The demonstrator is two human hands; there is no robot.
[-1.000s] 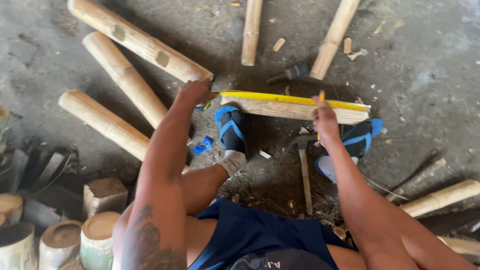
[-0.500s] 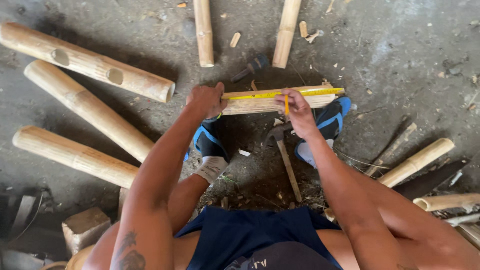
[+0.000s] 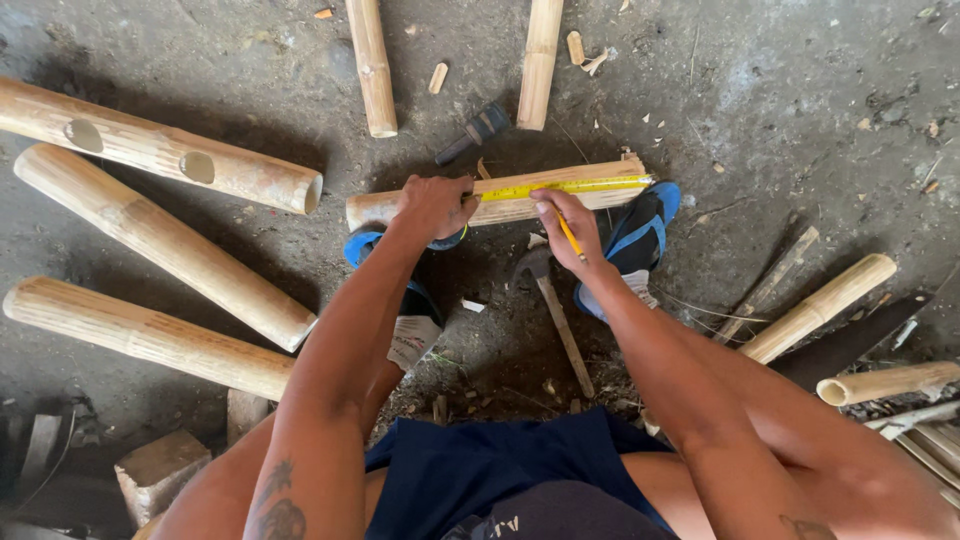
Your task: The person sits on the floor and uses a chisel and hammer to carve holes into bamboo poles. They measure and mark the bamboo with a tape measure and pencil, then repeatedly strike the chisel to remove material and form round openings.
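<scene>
Split bamboo piece (image 3: 510, 205) lies crosswise on floor, resting across both blue sandals (image 3: 640, 235). Left hand (image 3: 432, 205) clenched on its left part, pinning yellow tape measure (image 3: 570, 186) along top. Right hand (image 3: 570, 230) pinches yellow pencil (image 3: 570, 236) at tape edge. Hammer (image 3: 555, 310) between feet.

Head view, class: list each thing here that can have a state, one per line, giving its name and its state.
Bamboo piece: lying flat across the person's shoes.
Tape measure: pulled out along the bamboo piece.
Left hand: closed over the bamboo piece and the tape's end.
Right hand: gripping a yellow pencil.
Hammer: lying on the ground, unheld.
Holed bamboo pole: lying flat.
</scene>
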